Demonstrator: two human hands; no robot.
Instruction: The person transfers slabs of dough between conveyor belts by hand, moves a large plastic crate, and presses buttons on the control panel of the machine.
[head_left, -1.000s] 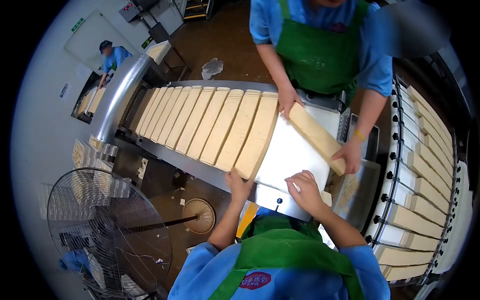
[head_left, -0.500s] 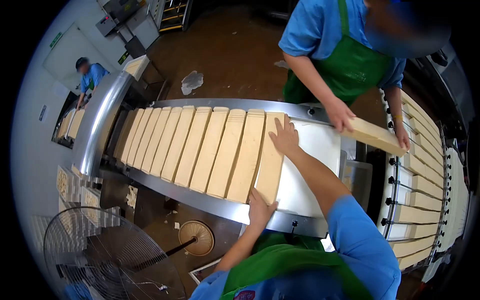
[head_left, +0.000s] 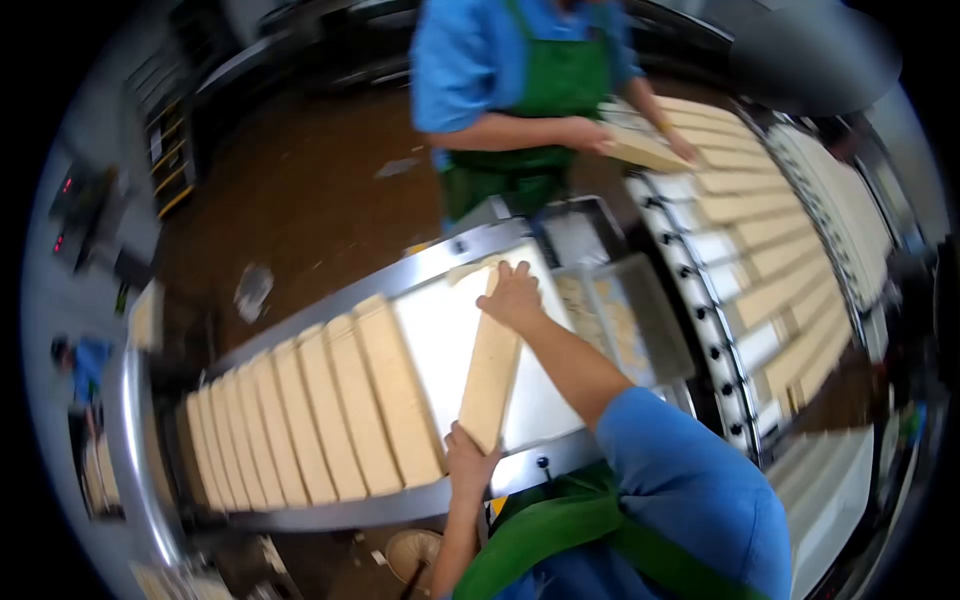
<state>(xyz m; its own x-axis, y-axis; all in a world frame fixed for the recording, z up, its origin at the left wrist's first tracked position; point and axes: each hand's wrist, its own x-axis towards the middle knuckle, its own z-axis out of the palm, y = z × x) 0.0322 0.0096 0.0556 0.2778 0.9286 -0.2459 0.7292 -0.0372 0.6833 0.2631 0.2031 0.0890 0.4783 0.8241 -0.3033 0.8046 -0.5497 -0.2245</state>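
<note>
A long, pale slab of what looks like dough (head_left: 490, 365) lies aslant over the white belt, apart from the row. My left hand (head_left: 470, 465) grips its near end. Around the far end, the fingers of my right hand (head_left: 512, 297) are closed. Close by my right hand a thin pale scrap (head_left: 468, 271) lies at the belt's far edge. To the left, a row of similar slabs (head_left: 338, 400) lies side by side on the conveyor. White belt surface (head_left: 433, 325) shows between the row and the held slab.
Across the conveyor a co-worker (head_left: 530, 90) holds another slab (head_left: 645, 150) over a second conveyor (head_left: 715, 260), which carries several slabs. Between the conveyors stands a grey bin (head_left: 650, 315) with pale scraps. A metal rail (head_left: 543, 463) with a black knob borders my side.
Both hands have drawn the end slab away from the row and turned it aslant. The co-worker has carried another slab over to the second conveyor. My view has swung right.
</note>
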